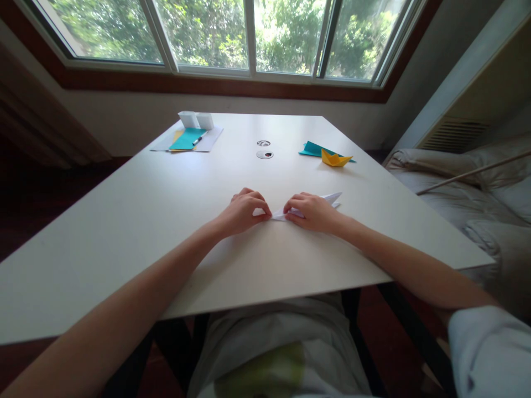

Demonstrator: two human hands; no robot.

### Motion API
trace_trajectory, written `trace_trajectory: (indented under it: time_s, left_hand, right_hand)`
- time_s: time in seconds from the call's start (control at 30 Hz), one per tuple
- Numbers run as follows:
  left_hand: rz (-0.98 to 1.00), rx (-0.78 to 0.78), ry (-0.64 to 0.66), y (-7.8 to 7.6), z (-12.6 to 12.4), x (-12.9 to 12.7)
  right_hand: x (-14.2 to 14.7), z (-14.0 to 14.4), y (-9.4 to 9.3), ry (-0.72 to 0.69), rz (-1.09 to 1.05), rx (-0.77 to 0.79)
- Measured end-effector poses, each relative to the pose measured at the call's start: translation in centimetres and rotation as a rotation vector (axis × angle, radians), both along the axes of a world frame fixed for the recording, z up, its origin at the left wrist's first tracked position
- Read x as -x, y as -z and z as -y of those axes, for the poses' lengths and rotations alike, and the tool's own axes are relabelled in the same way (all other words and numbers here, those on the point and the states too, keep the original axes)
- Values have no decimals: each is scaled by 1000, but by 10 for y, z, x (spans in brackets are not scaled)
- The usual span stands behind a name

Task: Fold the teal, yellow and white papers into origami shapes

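White folded paper piece (309, 205) is lying at the centre of the frame under two bare hands on the white rectangular table (145, 221).

Left hand (243, 211) is curling its fingers together and pressing their tips down at the paper's left point, while the right hand (313, 213) is lying over its middle with fingers bunched, pinning it flat; the paper's pointed right tip is sticking out past the knuckles. Bare tabletop is spreading wide to the left and toward the near edge. Farther back, a yellow folded paper boat (335, 159) is sitting on a teal paper sheet (311, 148) at upper right, well apart, and a teal sheet with a pen (199, 139) and two small white boxes (196, 119) are lying at upper left, near the far edge.
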State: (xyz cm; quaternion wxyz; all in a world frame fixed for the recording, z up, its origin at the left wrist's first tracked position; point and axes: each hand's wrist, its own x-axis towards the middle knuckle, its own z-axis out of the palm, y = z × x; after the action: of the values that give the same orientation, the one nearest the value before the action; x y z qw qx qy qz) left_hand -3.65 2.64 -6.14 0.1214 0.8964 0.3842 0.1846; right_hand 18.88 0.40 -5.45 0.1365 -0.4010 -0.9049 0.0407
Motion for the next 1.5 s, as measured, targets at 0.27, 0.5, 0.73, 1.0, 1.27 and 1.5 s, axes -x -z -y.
trace_trajectory:
  time_s: [0.27, 0.5, 0.73, 1.0, 1.27, 1.5]
  left_hand:
    - [-111, -98, 143, -17, 14, 1]
    - [-209, -38, 290, -17, 31, -15]
    - [-305, -89, 240, -20, 31, -9]
    - [-447, -134, 61, -32, 26, 1]
    - [-248, -164, 216, -13, 29, -14]
    - [-314, 15, 298, -8, 29, -13]
  right_hand:
    - [-1, -1, 0, -15, -31, 27]
    - [-7, -7, -6, -36, -18, 77]
    - [-39, -19, -27, 34, 48, 236]
    - [-56, -29, -24, -20, -51, 402]
    - [-43, -25, -20, -86, -55, 352]
    - [-48, -27, -21, -112, -84, 412]
